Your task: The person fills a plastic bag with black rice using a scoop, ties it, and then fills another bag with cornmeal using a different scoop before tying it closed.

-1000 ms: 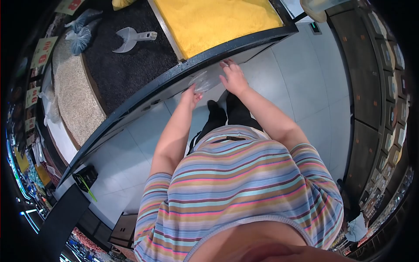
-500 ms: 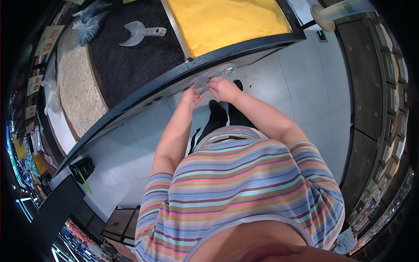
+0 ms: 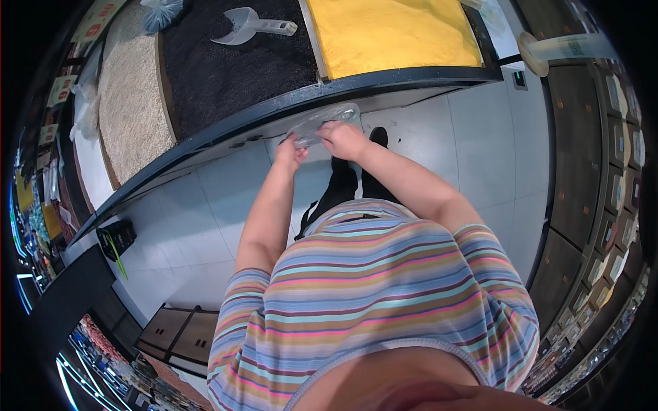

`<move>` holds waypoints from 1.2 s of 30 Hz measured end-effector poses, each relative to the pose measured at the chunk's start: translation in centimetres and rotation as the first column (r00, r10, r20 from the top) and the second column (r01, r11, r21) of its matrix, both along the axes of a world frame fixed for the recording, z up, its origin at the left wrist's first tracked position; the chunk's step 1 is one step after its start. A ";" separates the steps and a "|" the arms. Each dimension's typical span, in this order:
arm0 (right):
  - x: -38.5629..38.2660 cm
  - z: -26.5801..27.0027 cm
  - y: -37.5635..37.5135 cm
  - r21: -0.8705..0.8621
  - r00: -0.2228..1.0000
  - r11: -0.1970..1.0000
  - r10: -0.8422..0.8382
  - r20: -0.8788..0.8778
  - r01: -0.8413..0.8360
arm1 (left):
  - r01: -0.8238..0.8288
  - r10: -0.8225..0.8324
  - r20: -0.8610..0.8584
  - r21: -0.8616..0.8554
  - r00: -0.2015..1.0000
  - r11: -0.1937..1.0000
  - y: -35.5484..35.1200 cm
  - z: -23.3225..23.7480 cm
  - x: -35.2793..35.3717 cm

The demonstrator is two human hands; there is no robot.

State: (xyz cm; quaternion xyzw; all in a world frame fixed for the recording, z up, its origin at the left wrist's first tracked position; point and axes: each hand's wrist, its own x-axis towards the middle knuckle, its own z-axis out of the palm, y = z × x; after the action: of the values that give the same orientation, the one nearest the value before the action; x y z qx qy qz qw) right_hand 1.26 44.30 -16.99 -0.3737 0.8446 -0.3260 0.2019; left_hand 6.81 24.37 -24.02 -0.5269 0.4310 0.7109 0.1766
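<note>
Left hand [image 3: 291, 153] first, in the head view: its thumb and fingers close together on one edge of a clear plastic bag [image 3: 312, 125], the grip a light pinch. Right hand [image 3: 341, 139] is turned palm down with its fingers curled in, and it has hold of the same bag just beside the left; how tightly its fingertips press is hidden. The bag lies between and beyond the two hands, thin and crumpled, its far end spreading past the right knuckles. It is just in front of the dark counter rim [image 3: 274, 109], below its top; whether it touches the front panel I cannot tell.

Behind the rim, black grains [image 3: 226, 79] fill the middle bin, with a clear scoop [image 3: 250, 27] lying on them, handle pointing right. Yellow grains [image 3: 397, 38] fill the bin to the right, and pale grains [image 3: 133, 89] the one to the left. Below the hands, a black shoe [image 3: 378, 137] stands on the light tiled floor [image 3: 425, 147].
</note>
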 end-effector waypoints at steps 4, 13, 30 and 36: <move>-0.7 0.9 0.1 -0.068 0.905 0.953 -0.302 -0.299 0.295 | -0.041 0.041 -0.008 -0.017 0.999 0.999 -1.5 0.9 0.8; -0.4 1.5 -3.7 -0.029 0.994 0.994 0.105 -0.009 -0.106 | -0.082 0.082 -0.041 -0.006 0.996 0.997 -3.1 1.2 2.4; -0.5 10.7 2.3 -0.243 0.900 0.970 -0.114 -0.420 0.010 | -0.027 0.034 -0.051 0.125 0.998 0.992 -2.4 2.1 7.1; -6.0 9.9 8.8 0.196 0.781 0.979 0.078 -0.619 0.058 | 0.003 -0.001 -0.008 0.159 1.000 0.987 -1.4 2.5 9.1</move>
State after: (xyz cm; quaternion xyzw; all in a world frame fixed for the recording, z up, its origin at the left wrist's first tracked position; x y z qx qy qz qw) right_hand -4.70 53.06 -7.08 -0.4423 0.8905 -0.0944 -0.0498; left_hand 15.93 22.97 -21.52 -0.5078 0.3741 0.7450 0.2171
